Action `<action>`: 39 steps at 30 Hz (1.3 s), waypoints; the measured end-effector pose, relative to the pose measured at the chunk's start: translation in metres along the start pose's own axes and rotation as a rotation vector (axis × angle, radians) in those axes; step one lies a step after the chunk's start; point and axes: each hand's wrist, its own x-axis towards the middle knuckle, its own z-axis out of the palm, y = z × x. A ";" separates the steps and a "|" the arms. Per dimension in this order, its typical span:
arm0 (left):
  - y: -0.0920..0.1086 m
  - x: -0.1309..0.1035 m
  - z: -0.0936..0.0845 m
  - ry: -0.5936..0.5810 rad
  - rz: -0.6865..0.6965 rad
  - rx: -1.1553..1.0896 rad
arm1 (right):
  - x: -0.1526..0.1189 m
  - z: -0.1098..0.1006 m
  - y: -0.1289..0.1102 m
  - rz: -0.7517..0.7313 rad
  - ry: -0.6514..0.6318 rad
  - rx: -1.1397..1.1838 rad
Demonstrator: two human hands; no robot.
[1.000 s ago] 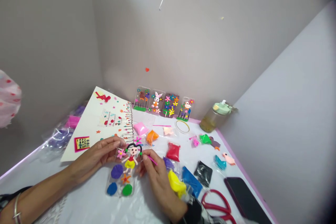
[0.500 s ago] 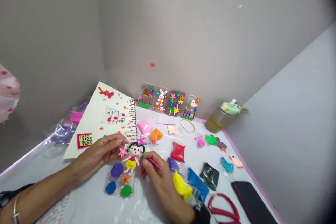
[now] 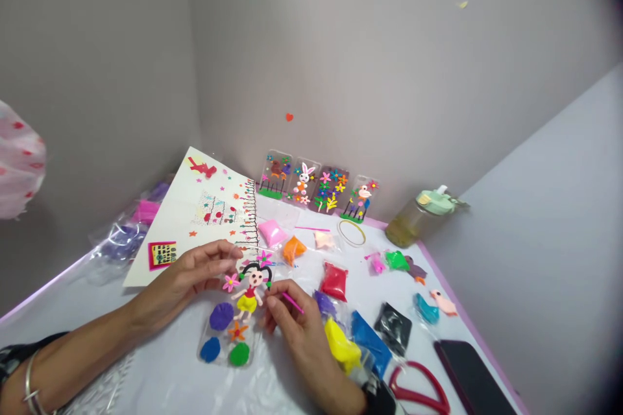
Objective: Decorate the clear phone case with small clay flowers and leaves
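A clear phone case lies before me, decorated with a clay girl figure in a yellow skirt, flowers, and purple, blue and green clay rounds. My left hand grips the case at its upper left edge, thumb and fingers closed around it. Between the fingers of my right hand is a thin pink modelling tool. This hand rests at the case's right side, beside the figure's pigtail, and its fingertips are partly hidden.
Behind stand several decorated cases against the wall and a drawing sheet. To the right are clay packets such as a red one, red-handled scissors, a black phone and a bottle.
The whole view has shifted slightly, with the scene appearing a little further right. Both hands keep nearly the same pose and grip around the case.
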 end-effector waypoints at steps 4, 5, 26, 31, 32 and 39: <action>0.005 -0.002 0.005 -0.023 0.012 0.014 | 0.000 -0.001 0.000 -0.005 -0.010 -0.014; 0.007 -0.002 0.007 -0.029 0.016 0.012 | 0.000 -0.001 0.001 -0.006 -0.013 -0.015; -0.003 0.001 0.002 -0.023 -0.045 0.129 | 0.000 -0.044 0.003 -0.384 -0.057 -1.420; -0.010 0.001 -0.003 -0.022 0.013 0.193 | 0.005 -0.054 -0.029 -0.318 -0.022 -1.572; -0.011 0.001 -0.004 -0.025 0.023 0.201 | 0.007 -0.057 -0.035 -0.276 0.001 -1.607; -0.015 0.003 -0.005 -0.104 0.048 0.214 | 0.014 -0.074 -0.054 0.134 0.078 -1.742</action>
